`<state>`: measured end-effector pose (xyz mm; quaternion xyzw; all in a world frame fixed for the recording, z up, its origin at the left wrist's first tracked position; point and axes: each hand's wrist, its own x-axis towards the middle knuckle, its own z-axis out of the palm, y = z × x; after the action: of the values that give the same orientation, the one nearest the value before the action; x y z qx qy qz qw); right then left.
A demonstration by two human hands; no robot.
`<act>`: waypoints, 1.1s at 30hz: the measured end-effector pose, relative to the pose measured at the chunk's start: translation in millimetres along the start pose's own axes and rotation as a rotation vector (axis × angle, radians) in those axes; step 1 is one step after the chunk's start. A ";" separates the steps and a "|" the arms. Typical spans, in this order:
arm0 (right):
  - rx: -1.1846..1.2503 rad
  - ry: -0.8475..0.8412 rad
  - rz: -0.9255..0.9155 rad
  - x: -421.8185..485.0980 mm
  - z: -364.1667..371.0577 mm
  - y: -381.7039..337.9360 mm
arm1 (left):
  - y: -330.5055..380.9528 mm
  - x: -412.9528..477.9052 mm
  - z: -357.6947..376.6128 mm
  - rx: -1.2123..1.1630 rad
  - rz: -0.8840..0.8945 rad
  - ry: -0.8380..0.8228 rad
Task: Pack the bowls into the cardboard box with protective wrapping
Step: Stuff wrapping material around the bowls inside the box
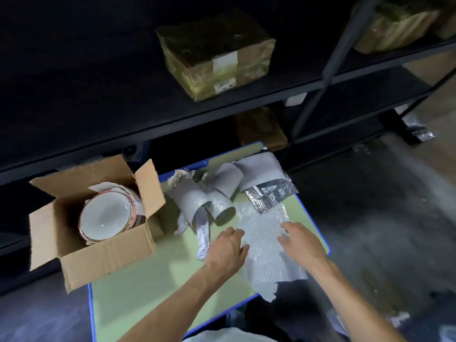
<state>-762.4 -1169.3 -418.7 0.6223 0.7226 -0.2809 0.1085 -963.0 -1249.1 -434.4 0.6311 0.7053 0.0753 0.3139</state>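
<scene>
Left hand (227, 250) and right hand (302, 245) lay open on the bubble wrap (262, 230), gripping nothing, likely flattening it. Bowls (104, 219) sat in the cardboard box (106, 259).

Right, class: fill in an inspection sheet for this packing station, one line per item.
Surface: green table, blue-edged.
Job's things: open cardboard box at the table's left edge, holding stacked bowls; bubble wrap lying flat at right.
Clutter: grey foam rolls, foil piece, crumpled paper at the back.
Hands: left hand at the wrap's left edge, grip unclear; right hand open, fingers spread over the wrap.
Cables: nothing seen.
Surroundings: dark shelf with a taped parcel; grey floor.
</scene>
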 end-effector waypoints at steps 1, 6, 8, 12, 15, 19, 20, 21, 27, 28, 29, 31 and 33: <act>-0.003 -0.029 0.030 0.2 3.2 8.1 | 5.2 4.2 5.7 -0.002 -0.015 -0.015; -0.013 -0.069 0.117 4.1 15.1 32.1 | 20.4 18.8 27.3 -0.010 -0.095 -0.069; 0.014 -0.069 0.133 5.4 18.2 33.9 | 24.1 21.4 31.8 -0.028 -0.128 -0.064; 0.088 0.018 0.103 5.6 20.1 30.1 | 29.1 23.4 35.2 -0.095 -0.192 -0.018; 0.092 0.119 0.070 5.0 16.7 28.0 | 29.1 21.9 33.8 -0.264 -0.236 0.032; 0.111 0.210 0.022 3.9 13.2 27.6 | 26.0 18.6 30.9 -0.343 -0.261 0.062; 0.112 0.215 0.012 4.2 12.1 27.6 | 25.2 17.6 30.3 -0.352 -0.266 0.068; 0.114 0.212 -0.001 4.7 10.8 27.4 | 24.3 16.6 29.9 -0.345 -0.267 0.072; 0.240 0.115 -0.159 4.7 -11.8 19.4 | 14.7 5.6 18.2 -0.292 -0.240 0.108; 0.246 0.087 -0.182 4.5 -17.6 17.4 | 12.1 3.1 14.6 -0.275 -0.222 0.125; 0.252 0.069 -0.205 3.8 -23.8 14.5 | 9.4 0.5 10.9 -0.257 -0.201 0.148; 0.282 0.051 -0.230 2.6 -35.5 6.5 | 5.1 -5.2 1.1 -0.246 -0.163 0.205; 0.306 0.040 -0.255 1.2 -44.7 -5.3 | 2.3 -11.8 -11.4 -0.250 -0.135 0.260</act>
<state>-759.1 -1144.4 -381.3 0.5404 0.7463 -0.3868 -0.0382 -967.2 -1256.4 -420.1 0.5235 0.7657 0.2221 0.3005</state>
